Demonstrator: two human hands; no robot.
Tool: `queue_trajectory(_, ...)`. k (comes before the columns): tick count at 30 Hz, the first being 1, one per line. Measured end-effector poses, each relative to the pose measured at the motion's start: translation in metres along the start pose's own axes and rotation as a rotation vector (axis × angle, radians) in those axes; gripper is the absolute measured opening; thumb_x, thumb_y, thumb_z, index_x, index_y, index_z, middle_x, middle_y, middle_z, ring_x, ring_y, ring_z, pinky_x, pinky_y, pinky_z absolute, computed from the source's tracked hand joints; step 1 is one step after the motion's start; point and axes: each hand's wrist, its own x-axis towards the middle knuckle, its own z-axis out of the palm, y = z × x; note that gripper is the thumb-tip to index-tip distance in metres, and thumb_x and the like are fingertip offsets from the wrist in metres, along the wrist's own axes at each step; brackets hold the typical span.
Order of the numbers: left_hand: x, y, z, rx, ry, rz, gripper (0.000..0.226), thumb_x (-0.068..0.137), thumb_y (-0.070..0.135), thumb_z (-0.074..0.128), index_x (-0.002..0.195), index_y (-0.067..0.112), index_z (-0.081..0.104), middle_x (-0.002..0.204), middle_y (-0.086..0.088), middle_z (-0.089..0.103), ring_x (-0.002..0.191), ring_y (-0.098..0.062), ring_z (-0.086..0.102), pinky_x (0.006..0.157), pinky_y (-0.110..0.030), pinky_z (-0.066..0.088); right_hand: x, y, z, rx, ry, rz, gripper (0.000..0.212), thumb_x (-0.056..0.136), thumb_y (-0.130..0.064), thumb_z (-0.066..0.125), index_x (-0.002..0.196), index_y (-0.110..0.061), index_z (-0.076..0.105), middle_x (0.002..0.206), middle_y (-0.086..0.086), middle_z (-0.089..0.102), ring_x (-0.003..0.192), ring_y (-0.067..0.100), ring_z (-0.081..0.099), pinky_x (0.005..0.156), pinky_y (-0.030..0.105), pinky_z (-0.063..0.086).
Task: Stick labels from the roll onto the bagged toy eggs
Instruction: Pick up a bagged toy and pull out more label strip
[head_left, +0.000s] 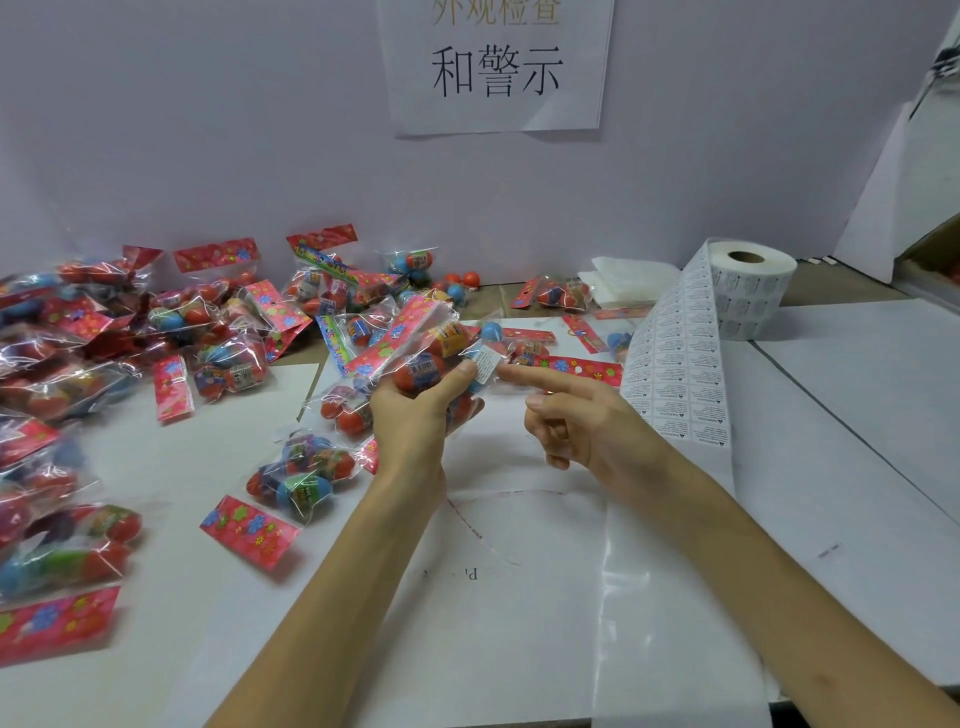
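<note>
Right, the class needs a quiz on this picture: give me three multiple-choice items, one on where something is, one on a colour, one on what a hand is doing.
1. Where does the label roll stand?
A) at the far right of the table
B) in the person's lap
C) on the floor

2. What colour are most of the bags' header cards?
A) plain green
B) red with flowers
C) black

3. What is the right hand doing?
A) gripping the roll
B) lying flat on the table
C) stretching its index finger to the white label on the bag that the left hand grips

Answers:
1 A: the roll stands at the back right of the table.
2 B: the cards show red with flower prints.
3 C: the fingertip is at the label's edge and the other fingers are curled.
</note>
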Motion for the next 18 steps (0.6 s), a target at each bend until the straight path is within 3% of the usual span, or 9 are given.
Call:
queue_trajectory(4,0.005,0.003,-0.004,-0.055,0.006,-0.042,0.028,0.084,0.01,0.082,0.097,0.025,0.063,0.093,0.005,0.079,0.094,-0.021,0.076,0.071,-0.031,0.064,0.003,0.002,-0.004,-0.063,0.156,-0.009,0.034,0.099,-0.01,0.057,0.125,-0.027,0.068,0.06,0.0,0.053,0.054,0.015,0.039,0.049,0.026,0.037)
queue_trajectory(7,0.003,0.002,-0.004,-0.03,-0.085,-0.075,0.026,0.085,0.006,0.08,0.105,0.016,0.068,0.096,-0.001,0.081,0.091,-0.022,0.078,0.07,-0.031,0.063,0.004,0.005,-0.004,-0.114,0.284,-0.061,0.028,0.097,-0.016,0.065,0.124,-0.023,0.067,0.068,0.0,0.057,0.053,0.013,0.046,0.051,0.026,0.039)
queue_trajectory(13,-0.007,-0.004,0.003,0.153,-0.303,-0.057,0.03,0.082,0.012,0.083,0.109,0.016,0.07,0.1,-0.003,0.08,0.092,-0.022,0.078,0.07,-0.029,0.062,0.004,0.009,-0.001,-0.245,0.281,-0.09,0.038,0.086,-0.044,0.074,0.119,-0.027,0.066,0.087,-0.003,0.069,0.069,0.012,0.067,0.059,0.028,0.053)
queue_trajectory(15,-0.008,-0.003,0.003,0.171,-0.317,-0.066,0.035,0.082,0.013,0.082,0.114,0.015,0.069,0.1,-0.003,0.08,0.092,-0.021,0.078,0.069,-0.028,0.062,0.004,0.01,-0.002,-0.282,0.308,-0.102,0.04,0.085,-0.045,0.076,0.117,-0.022,0.069,0.082,-0.005,0.07,0.069,0.015,0.066,0.061,0.03,0.054)
queue_trajectory(18,-0.007,-0.002,0.004,0.191,-0.326,-0.092,0.038,0.084,0.014,0.081,0.12,0.013,0.068,0.107,-0.006,0.079,0.095,-0.022,0.078,0.07,-0.029,0.062,0.004,0.011,-0.006,-0.243,0.335,-0.146,0.023,0.091,-0.033,0.075,0.106,-0.016,0.074,0.074,-0.005,0.07,0.066,0.018,0.063,0.061,0.032,0.053)
